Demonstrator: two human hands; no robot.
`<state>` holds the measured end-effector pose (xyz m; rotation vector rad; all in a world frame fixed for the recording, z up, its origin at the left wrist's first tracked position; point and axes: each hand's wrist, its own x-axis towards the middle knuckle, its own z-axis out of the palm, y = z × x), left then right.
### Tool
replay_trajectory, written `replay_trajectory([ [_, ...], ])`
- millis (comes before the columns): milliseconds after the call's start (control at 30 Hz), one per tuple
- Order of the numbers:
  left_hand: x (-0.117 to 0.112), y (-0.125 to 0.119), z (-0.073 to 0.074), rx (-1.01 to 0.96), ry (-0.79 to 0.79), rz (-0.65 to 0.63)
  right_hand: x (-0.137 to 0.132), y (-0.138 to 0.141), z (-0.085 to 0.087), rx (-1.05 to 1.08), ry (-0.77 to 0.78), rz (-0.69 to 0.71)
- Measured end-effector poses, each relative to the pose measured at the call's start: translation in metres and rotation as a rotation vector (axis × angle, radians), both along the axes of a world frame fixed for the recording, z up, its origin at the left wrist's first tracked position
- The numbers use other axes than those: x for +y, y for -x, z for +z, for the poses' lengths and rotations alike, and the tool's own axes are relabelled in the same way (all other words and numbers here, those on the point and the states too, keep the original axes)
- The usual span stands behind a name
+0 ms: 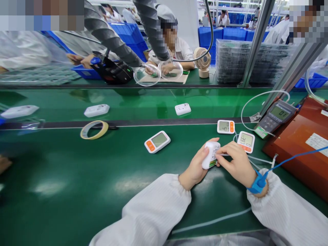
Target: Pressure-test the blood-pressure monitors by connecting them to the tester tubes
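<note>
My left hand (pixel 196 167) is closed around a white blood pressure monitor (pixel 211 153), its back turned up and a green strip showing at its lower end. The fingers of my right hand (pixel 237 160) pinch a thin pale tube (pixel 224 154) against the side of that monitor. Whether the tube is seated in it is hidden by my fingertips. A blue wrist strap (pixel 258 182) circles my right wrist. Just beyond my right hand lie two monitors with orange buttons and lit screens, a farther one (pixel 226 126) and a nearer one (pixel 246 141). Another monitor (pixel 157 141) rests left of my hands.
On the green strip beyond lie several white monitors (pixel 182 109). A tape roll (pixel 94 130) sits at the left. To the right stand a handheld gauge (pixel 278 114) and an orange-brown box (pixel 297 143), with tubes running between. A co-worker (pixel 176 51) sits opposite, behind two suction hoods (pixel 147 74).
</note>
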<state>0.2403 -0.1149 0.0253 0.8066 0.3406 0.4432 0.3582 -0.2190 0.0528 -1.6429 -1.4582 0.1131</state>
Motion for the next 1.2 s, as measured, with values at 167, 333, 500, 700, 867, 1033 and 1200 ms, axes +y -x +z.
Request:
replay_trajectory([
  [167, 0.0, 0.0, -0.002, 0.0, 0.015, -0.029, 0.0, 0.002, 0.001, 0.091, 0.001, 0.025],
  [333, 0.0, -0.001, -0.007, 0.006, -0.088, -0.003, 0.0, 0.002, 0.0, 0.058, -0.014, 0.037],
  [500, 0.0, 0.0, -0.016, 0.054, -0.214, 0.027, 0.001, 0.002, -0.004, -0.024, 0.002, 0.006],
  [700, 0.0, 0.003, -0.022, 0.103, -0.384, 0.078, 0.001, 0.005, -0.005, -0.081, -0.039, -0.034],
  [867, -0.001, 0.002, -0.018, 0.093, -0.306, 0.077, 0.0, 0.004, 0.0, -0.037, -0.048, -0.06],
  [1033, -0.002, 0.001, -0.022, 0.082, -0.265, 0.084, 0.0, 0.004, 0.001, 0.009, -0.03, -0.073],
  [1200, -0.003, 0.001, -0.014, 0.145, -0.383, 0.113, 0.001, 0.006, -0.003, 0.025, -0.017, -0.044],
])
